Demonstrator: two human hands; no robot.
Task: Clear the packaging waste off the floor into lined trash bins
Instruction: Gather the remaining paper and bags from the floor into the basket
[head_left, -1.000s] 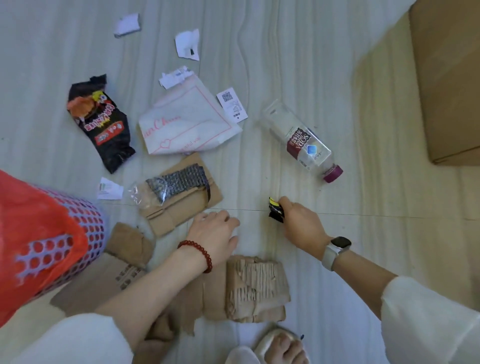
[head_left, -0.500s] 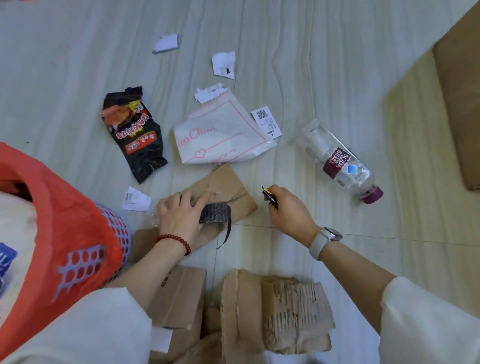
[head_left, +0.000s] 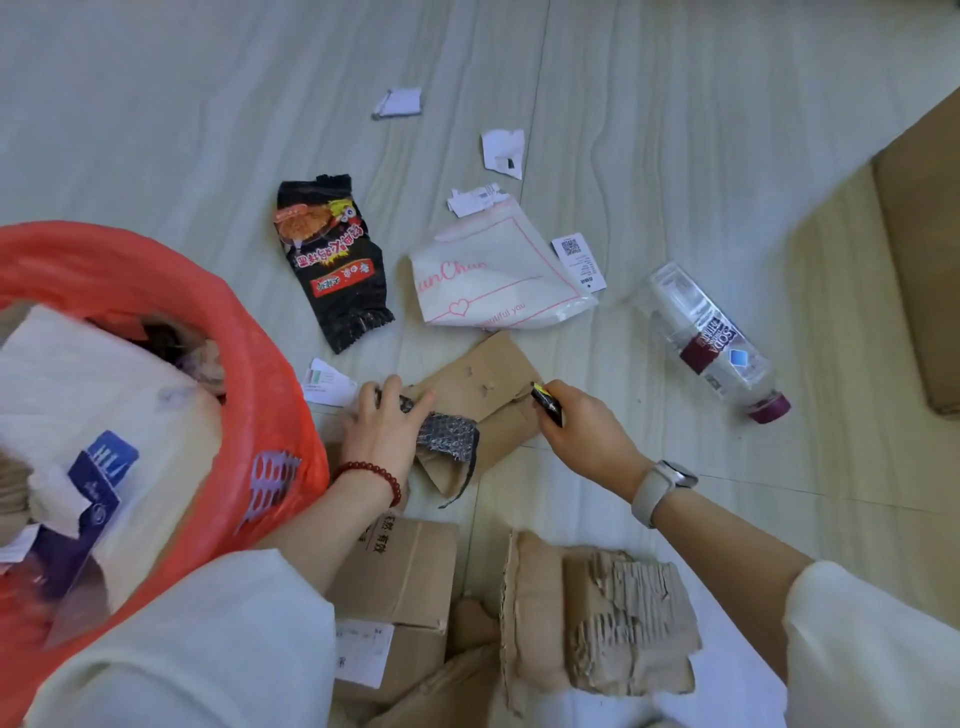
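Gathering scraps at mid-frame, I have my left hand (head_left: 387, 423) curled round the bubble wrap (head_left: 447, 435) on the cardboard piece (head_left: 493, 384), my right hand (head_left: 582, 428) pinching a small black wrapper (head_left: 546, 402); next, both should go into the red-lined bin (head_left: 249, 364) at left.

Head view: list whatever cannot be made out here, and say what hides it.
- Red-lined bin: cut off by the left edge; the liner hides its wall.
- Small black and yellow item pinched by the right hand: mostly covered by the fingers; too small to identify.
- Black bubble wrap: one end is under the left hand.
- Brown box: cut off by the right edge.
- QR tag: print too small to read.
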